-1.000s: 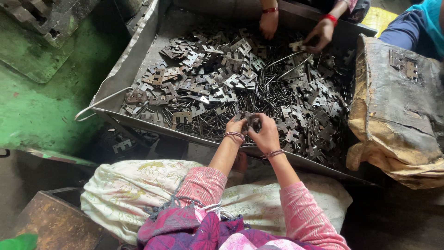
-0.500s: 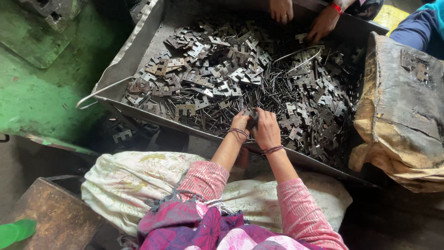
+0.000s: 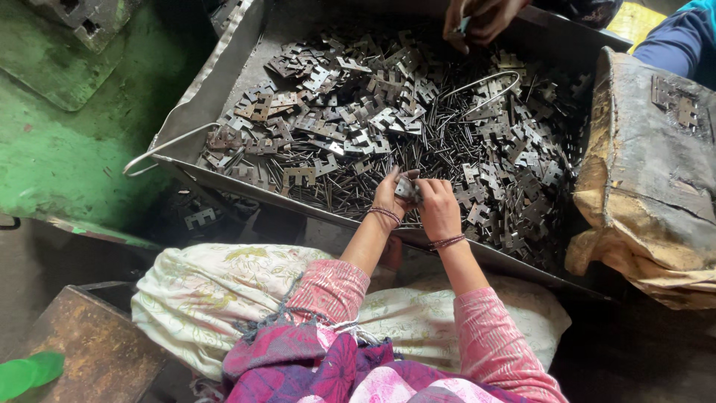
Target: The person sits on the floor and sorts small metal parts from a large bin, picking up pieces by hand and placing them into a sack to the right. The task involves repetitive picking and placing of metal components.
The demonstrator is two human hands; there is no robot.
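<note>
Your left hand (image 3: 389, 195) and right hand (image 3: 437, 207) meet over the near edge of the metal tray (image 3: 224, 82), both clamped on one small hinge plate (image 3: 406, 189) held between the fingertips, w/ threads tied round each wrist. The plate sits just above the pile of loose hinge plates (image 3: 350, 112) and thin pins (image 3: 418, 153) that fills the tray.

Risks, as judged from this view: the stamped plates look sharp-edged and the pins point every which way, so bare fingers digging in could get cut or pricked. The piece in your grip is small; a slip would drop it back into the heap, where it'd be lost among lookalikes. You're working right at the near rim, so a fumble could also send it over the edge to the floor, where a stray plate (image 3: 199, 217) already lies. A co-worker's hands (image 3: 477, 19) work the far side of the same tray; reaching across could mean a bump. The wire loop handle (image 3: 160, 153) juts out left and could snag cloth.

Packaging: a worn tan sack (image 3: 649, 179), stained and creased, stands right of the tray w/ a few plates on top. No label or sign is legible. A green disc (image 3: 26, 373) lies near left, beside a rusty brown box (image 3: 93, 347).
</note>
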